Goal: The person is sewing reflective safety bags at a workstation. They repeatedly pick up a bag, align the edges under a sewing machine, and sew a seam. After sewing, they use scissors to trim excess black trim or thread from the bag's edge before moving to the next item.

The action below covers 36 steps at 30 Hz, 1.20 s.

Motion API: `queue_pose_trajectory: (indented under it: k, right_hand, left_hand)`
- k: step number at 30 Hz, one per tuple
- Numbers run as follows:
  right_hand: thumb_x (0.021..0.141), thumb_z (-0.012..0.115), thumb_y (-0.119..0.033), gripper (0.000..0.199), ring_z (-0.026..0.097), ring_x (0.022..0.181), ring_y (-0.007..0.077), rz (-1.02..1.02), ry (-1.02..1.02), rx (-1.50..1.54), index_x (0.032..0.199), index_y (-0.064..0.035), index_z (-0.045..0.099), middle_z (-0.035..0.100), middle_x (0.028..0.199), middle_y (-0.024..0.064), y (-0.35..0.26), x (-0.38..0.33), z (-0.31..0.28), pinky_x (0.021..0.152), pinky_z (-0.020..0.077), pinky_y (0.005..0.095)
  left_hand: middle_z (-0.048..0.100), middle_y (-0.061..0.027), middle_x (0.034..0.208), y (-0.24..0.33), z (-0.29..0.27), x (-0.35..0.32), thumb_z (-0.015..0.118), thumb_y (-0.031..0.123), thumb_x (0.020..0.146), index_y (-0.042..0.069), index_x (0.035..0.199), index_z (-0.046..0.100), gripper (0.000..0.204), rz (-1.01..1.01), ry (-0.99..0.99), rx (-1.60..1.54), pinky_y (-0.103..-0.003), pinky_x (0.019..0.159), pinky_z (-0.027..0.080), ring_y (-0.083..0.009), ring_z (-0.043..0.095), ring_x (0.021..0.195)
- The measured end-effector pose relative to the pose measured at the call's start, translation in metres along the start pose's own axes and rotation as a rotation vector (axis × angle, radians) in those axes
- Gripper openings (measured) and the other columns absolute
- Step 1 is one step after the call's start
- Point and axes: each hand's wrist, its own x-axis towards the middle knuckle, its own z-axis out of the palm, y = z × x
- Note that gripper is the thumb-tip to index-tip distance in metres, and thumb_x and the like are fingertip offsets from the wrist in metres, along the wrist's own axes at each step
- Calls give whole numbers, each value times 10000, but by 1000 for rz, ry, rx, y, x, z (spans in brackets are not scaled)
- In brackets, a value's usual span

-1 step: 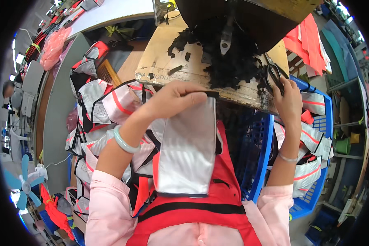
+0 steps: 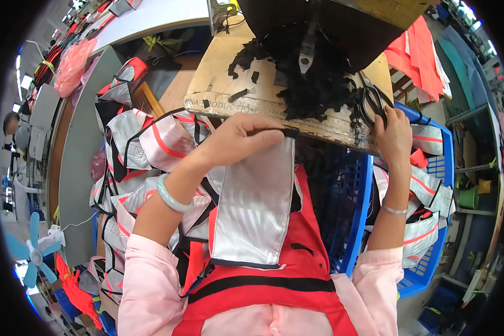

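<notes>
My left hand (image 2: 243,139) pinches the top edge of a silver reflective fabric piece (image 2: 255,201) with dark binding at its upper and lower ends. The fabric hangs down in front of a red apron (image 2: 305,252). Its held edge meets the front of a worn wooden board (image 2: 229,103). At the board's right edge, my right hand (image 2: 395,134) has its fingers curled at the handles of a pair of black-handled scissors (image 2: 371,106). The scissors lie on the board with the blades pointing away; some fingertips are hidden.
Black fabric scraps (image 2: 313,92) cover the board's middle, beneath a pointed metal part (image 2: 306,59). A blue plastic basket (image 2: 353,224) holding silver pieces stands at the right. Silver and red sewn pieces (image 2: 131,154) are heaped at the left. A light-blue fan (image 2: 35,255) is farther left.
The fabric's lower end has shifted slightly left, and the light on its surface has changed. My right hand has moved slightly at the scissors' handles.
</notes>
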Motion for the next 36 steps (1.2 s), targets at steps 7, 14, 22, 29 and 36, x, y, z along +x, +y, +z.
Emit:
queue_pose_trajectory:
  k: [7,14,22,29,36]
  right_hand:
    - [757,649,-245,289,635,821,397,-16,-323,-79,874,19,624,660,871,209,23,46,6,739,499,472]
    - [781,650,-43,337,539,679,78,280,-298,1095,1098,6,545,575,763,10,26,-59,-24,600,436,239]
    - [644,835,-410,755,548,636,323,170,-740,960,1182,6,507,550,729,146,-109,-159,-88,626,448,394]
    - [622,812,-548,851,572,732,355,21,-603,760,1164,35,510,591,774,157,-122,-161,-84,699,451,435]
    - [661,812,-458,642,567,599,302,87,-517,829,1045,-7,565,569,647,101,-124,-163,-72,595,446,394]
  left_hand:
    - [644,28,883,11,31,-18,657,106,869,-3,1014,678,183,27,157,102,-203,731,437,-36,534,804]
    - [648,27,911,0,41,-35,672,116,868,13,1006,665,173,69,251,24,-210,771,438,-42,546,838]
    - [647,20,846,0,56,-33,666,170,865,-8,937,660,192,40,268,46,-225,759,447,-47,550,823]
    - [639,-15,830,4,70,-41,630,102,847,-37,936,634,165,104,260,77,-238,759,460,-63,554,820]
    - [622,-4,826,4,67,-44,627,113,864,-35,922,637,160,20,148,39,-245,740,462,-62,543,808]
